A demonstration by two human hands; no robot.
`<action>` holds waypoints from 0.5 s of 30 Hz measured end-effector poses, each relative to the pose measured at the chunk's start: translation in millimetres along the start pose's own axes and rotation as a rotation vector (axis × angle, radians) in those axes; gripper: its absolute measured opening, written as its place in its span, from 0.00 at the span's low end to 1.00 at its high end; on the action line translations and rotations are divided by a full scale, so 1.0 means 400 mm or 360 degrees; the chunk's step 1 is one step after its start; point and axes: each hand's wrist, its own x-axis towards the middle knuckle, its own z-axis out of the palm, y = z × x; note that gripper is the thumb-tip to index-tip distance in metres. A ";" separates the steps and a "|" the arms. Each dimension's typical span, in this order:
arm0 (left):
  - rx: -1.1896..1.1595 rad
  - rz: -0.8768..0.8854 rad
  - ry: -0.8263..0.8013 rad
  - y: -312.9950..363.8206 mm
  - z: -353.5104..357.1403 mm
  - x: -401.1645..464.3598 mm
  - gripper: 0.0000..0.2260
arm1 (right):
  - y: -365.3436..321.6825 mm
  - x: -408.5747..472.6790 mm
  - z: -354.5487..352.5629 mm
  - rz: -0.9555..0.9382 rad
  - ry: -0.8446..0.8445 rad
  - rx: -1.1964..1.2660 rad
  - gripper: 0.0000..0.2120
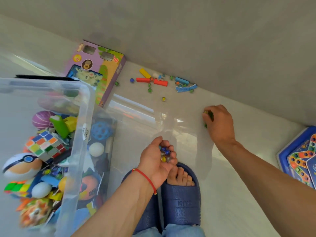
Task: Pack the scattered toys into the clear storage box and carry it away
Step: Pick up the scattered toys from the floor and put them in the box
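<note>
The clear storage box (85, 106) stands on the floor at the left, filled with toys such as a puzzle cube (45, 145) and a purple ball (40, 119). My left hand (156, 159) is cupped palm up over my feet and holds several glass marbles (164, 153). Further right, my right hand (219, 122) reaches down to the floor and pinches marbles (207, 114) in its fingertips. More marbles (149, 90), coloured blocks (160, 82) and a blue toy piece (186, 88) lie scattered along the wall.
A purple game box (109, 72) lies on the floor behind the storage box. A blue board game (301, 158) sits at the right edge. The grey wall (205, 40) runs across the top. My feet in blue slippers (181, 199) stand on the pale tiles.
</note>
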 end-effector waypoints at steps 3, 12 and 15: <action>-0.0060 0.0104 -0.0237 0.035 -0.003 -0.123 0.16 | -0.125 -0.059 -0.028 0.0758 -0.0120 0.0796 0.04; -0.0307 0.0948 -0.0140 0.222 -0.252 -0.554 0.11 | -0.798 -0.179 -0.277 0.0041 -0.1069 0.1830 0.09; -0.0112 0.1054 0.0212 0.260 -0.359 -0.618 0.17 | -0.923 -0.236 -0.308 -0.0183 -0.1491 0.1465 0.10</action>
